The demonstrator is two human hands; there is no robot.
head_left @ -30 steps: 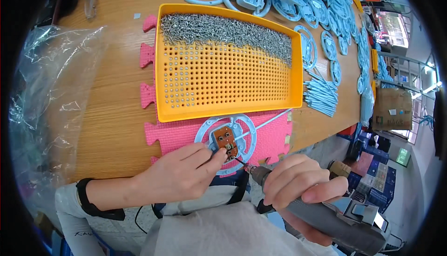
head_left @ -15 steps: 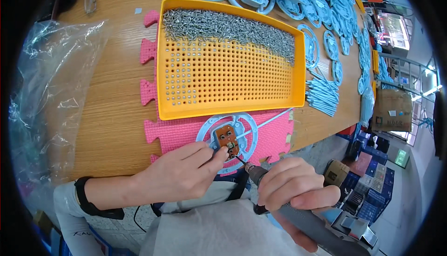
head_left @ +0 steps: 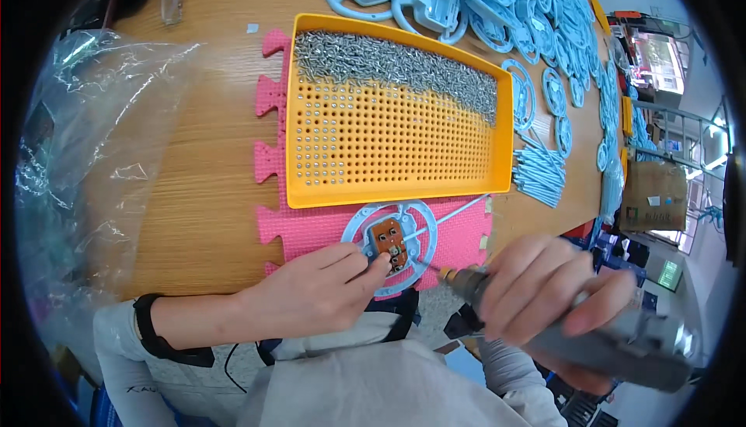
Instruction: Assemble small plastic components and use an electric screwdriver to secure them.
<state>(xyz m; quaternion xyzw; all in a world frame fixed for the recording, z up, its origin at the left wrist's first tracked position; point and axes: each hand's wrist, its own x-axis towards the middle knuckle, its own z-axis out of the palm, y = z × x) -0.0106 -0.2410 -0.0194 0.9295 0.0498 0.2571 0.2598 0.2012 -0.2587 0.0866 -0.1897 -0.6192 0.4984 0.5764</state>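
Observation:
My left hand (head_left: pixel 315 291) has its thumb and fingertips closed on the near left part of a light-blue ring-shaped plastic housing (head_left: pixel 431 233), at the edge of the brown circuit board (head_left: pixel 386 234) inside it. A thin pale-blue stick (head_left: pixel 460 209) reaches from the housing toward the upper right. Wrapped in my right hand (head_left: pixel 552 291) is a grey electric screwdriver (head_left: pixel 637 353); its bit points left at the housing and stands apart from the board. Motion blurs this hand and the tool slightly. Under the housing lies a pink foam mat (head_left: pixel 311 229).
Just beyond the housing stands a yellow tray (head_left: pixel 404 194) of screws, some seated in its holes. Pale-blue sticks (head_left: pixel 538 174) lie right of it; blue plastic housings (head_left: pixel 431 3) pile up behind. A clear plastic bag (head_left: pixel 109 163) covers the table's left side.
My right hand has drawn the screwdriver back to the right, its bit away from the board. My left hand keeps its hold on the housing. The whole view has shifted slightly.

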